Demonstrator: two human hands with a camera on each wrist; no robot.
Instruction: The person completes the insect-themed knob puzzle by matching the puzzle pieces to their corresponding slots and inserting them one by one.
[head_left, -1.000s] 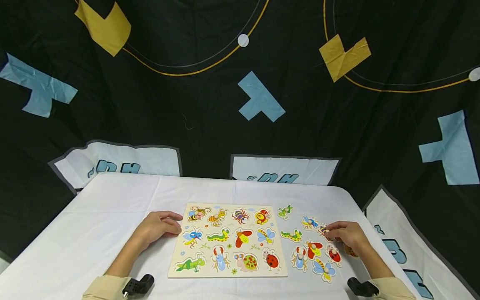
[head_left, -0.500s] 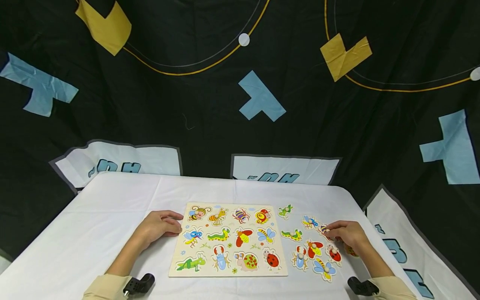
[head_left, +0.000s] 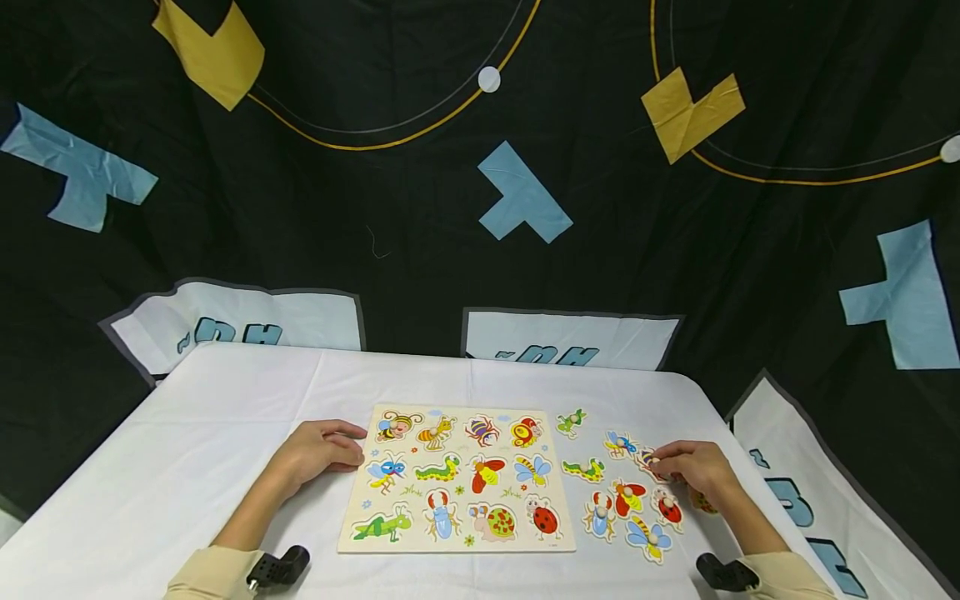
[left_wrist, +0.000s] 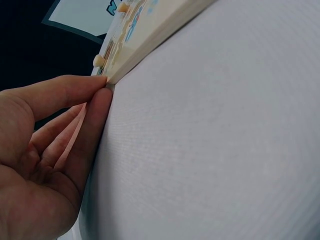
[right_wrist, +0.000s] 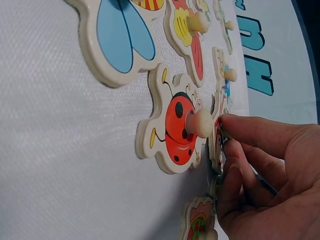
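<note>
A flat wooden insect puzzle board (head_left: pixel 450 500) lies on the white table. My left hand (head_left: pixel 318 454) touches its left edge with thumb and fingers extended; in the left wrist view the fingertips meet the edge (left_wrist: pixel 165 42) of the board. At the right, my right hand (head_left: pixel 693 467) pinches a striped knobbed puzzle piece (head_left: pixel 647 461) between thumb and fingers. Its knob is hidden by the fingertips. Close beside it, a ladybug piece (right_wrist: pixel 180 130) lies flat with its knob up. A round-patterned piece (right_wrist: pixel 197 220) is partly under the right hand.
Several loose pieces lie right of the board: a green insect (head_left: pixel 570 423), a caterpillar (head_left: pixel 582 471), a blue mosquito (head_left: pixel 619 445), a stag beetle (head_left: pixel 600 517), a red-winged fly (head_left: pixel 628 500) and a blue-winged bee (head_left: pixel 648 540). A black curtain (head_left: pixel 420 208) hangs behind the table.
</note>
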